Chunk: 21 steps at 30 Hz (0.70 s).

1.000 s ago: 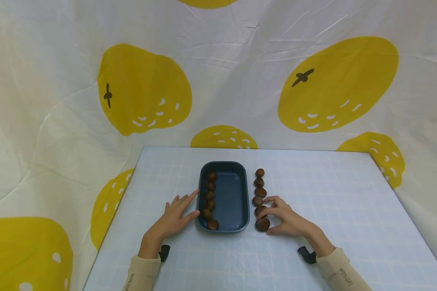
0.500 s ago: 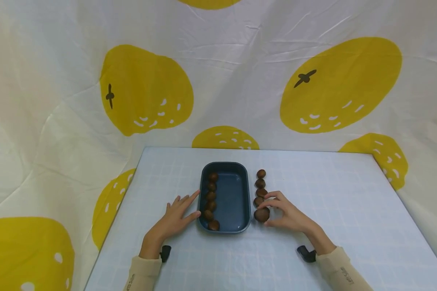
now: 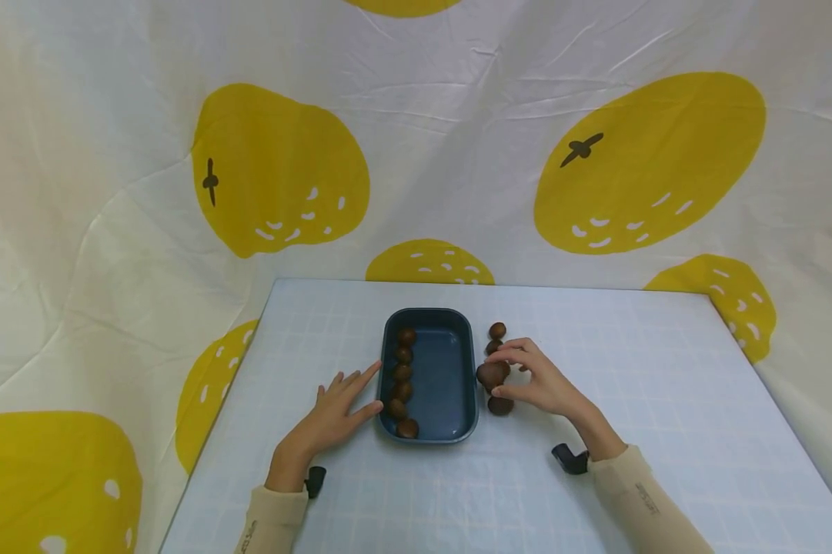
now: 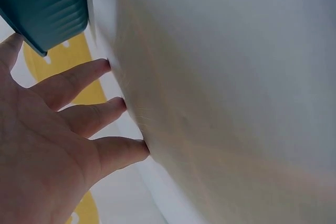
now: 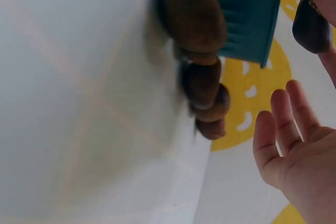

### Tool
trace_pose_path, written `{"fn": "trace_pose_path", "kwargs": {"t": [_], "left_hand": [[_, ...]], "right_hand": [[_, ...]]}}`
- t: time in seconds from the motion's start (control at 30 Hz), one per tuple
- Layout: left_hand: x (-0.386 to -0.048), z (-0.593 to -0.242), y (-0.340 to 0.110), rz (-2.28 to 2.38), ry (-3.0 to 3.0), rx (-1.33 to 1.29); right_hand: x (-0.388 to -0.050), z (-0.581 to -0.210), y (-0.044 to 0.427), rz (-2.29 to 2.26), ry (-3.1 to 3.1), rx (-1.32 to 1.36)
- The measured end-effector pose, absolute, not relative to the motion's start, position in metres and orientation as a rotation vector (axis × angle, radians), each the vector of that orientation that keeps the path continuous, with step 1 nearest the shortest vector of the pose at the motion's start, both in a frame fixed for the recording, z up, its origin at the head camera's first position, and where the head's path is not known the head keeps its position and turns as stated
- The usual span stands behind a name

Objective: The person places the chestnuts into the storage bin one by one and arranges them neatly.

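In the head view, my right hand pinches a brown chestnut between thumb and fingers, above a column of chestnuts beside the tray's right wall. The right wrist view shows that held chestnut lifted off the table, with several more chestnuts in a row. My left hand lies spread, index finger and thumb at the left rim of the dark blue tray. Inside the tray, several chestnuts form a column along its left wall. The left wrist view shows the left hand with fingers extended beside the tray.
A white checked cloth covers the table. Behind it hangs a white curtain with yellow fruit prints. A chestnut lies nearest the front of the right column, another at its back.
My right hand has lifted a chestnut from the column's front and carried it away from me, slightly left, towards the tray's right rim. My left hand has stayed in place.
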<state>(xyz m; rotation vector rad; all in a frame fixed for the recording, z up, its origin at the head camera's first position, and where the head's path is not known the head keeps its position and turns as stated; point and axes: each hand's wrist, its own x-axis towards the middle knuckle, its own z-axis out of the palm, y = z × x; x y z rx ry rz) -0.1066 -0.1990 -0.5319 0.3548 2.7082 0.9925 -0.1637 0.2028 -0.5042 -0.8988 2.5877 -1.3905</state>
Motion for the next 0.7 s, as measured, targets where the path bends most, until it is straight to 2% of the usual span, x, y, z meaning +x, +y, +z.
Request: {"fn": "trace_pose_path", "kwargs": {"t": [0.33,0.6,0.7], "left_hand": [[-0.107,-0.532,-0.199,0.996,2.707,0.359],[-0.107,-0.532,-0.199,1.006,2.705,0.358],[-0.107,-0.533,-0.199,1.013,2.701,0.357]], "right_hand": [[-0.195,-0.482,0.179,-1.478,2.532,-0.915],[-0.195,-0.446,0.147,-1.475,2.511,-0.89],[-0.2,-0.445,0.137,-1.512,2.496,-0.901]]}}
